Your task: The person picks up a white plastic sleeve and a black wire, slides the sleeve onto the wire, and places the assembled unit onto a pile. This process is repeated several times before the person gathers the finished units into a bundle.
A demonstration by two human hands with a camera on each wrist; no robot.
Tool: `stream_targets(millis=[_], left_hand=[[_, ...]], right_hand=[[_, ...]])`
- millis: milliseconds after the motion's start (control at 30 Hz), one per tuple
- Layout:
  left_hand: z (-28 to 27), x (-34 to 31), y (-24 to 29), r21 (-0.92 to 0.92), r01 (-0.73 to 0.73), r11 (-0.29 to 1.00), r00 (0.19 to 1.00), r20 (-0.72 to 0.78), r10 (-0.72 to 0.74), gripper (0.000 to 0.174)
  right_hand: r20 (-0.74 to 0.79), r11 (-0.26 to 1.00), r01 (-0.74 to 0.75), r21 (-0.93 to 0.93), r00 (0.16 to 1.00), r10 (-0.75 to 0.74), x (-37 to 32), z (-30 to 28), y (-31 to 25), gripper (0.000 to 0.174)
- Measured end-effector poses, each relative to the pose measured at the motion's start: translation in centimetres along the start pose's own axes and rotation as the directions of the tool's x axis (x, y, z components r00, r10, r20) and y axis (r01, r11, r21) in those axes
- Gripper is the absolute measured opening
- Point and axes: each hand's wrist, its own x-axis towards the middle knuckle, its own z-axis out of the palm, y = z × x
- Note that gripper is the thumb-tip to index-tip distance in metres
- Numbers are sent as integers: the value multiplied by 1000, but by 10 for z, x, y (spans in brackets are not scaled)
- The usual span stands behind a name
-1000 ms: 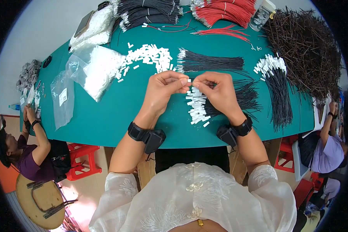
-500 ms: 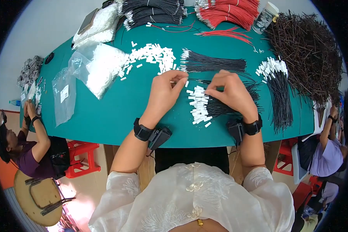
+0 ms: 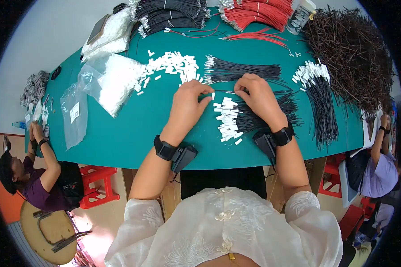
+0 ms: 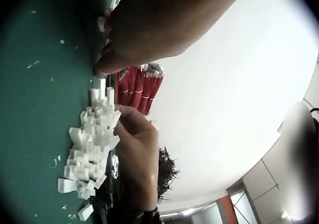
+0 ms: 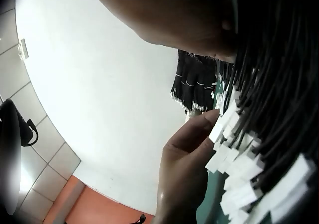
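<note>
My left hand point(image 3: 186, 107) is over the table's middle, thumb and forefinger pinching a small white connector housing point(image 3: 213, 95). Across the gap, my right hand point(image 3: 258, 99) has its thumb and fingertips curled at a thin black wire point(image 3: 225, 91), whose bare end points toward the left hand. Just below lies a pile of black wires with white housings point(image 3: 228, 119) on their ends; the right forearm partly covers these wires. In the left wrist view, that pile of housings point(image 4: 92, 149) sits beneath both hands.
Loose white housings point(image 3: 176, 64) and a plastic bag of them point(image 3: 120, 78) lie left. Bare-ended black wires point(image 3: 245, 71) lie beyond the hands. A finished-looking bundle point(image 3: 321, 107) and a dark heap point(image 3: 349, 58) are right. Red wires point(image 3: 258, 15) lie at the back.
The hands were together around a white housing, then parted; the right hand moved right over the housed wires, then up and slightly left to the bare-ended wire. The left hand stays near its place.
</note>
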Motion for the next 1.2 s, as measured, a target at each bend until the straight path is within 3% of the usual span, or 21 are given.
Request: stream_targets(millis=[33, 200, 300, 333, 367, 433, 467, 567, 700, 1200], left_hand=[[1, 0, -1, 95, -84, 992, 996, 4, 84, 18], [5, 2, -3, 164, -112, 980, 994, 22, 110, 24], [1, 2, 2, 6, 45, 999, 999, 23, -45, 24], [-1, 3, 3, 5, 47, 999, 999, 18, -47, 24], [-4, 4, 6, -201, 141, 969, 990, 31, -137, 23], [-9, 3, 8, -569, 306, 763, 948, 114, -296, 21], [-9, 3, 8, -570, 307, 762, 948, 113, -297, 21], [-11, 4, 6, -782, 372, 501, 915, 218, -340, 19], [-15, 5, 9, -834, 408, 370, 886, 264, -383, 20], [-13, 3, 8, -826, 417, 380, 874, 250, -416, 19]], right_hand=[[11, 1000, -18, 17, 1000, 18, 1, 1, 0, 9], [-68, 998, 50, -42, 996, -53, 1, 2, 1, 6], [-61, 975, -64, 212, 995, 79, 3, -5, -9, 6], [-59, 976, -60, 209, 995, 74, 4, -7, -13, 6], [-39, 945, -86, 316, 994, 103, 4, -11, -19, 5], [13, 844, -142, 516, 987, 159, 2, -13, -27, 5], [14, 845, -142, 516, 987, 157, 1, -12, -28, 5], [-72, 842, -64, 535, 990, 121, -1, -9, -29, 8], [-69, 886, -67, 459, 991, 111, -3, -12, -31, 10], [-252, 953, 116, 279, 967, -44, -4, -10, -40, 10]])
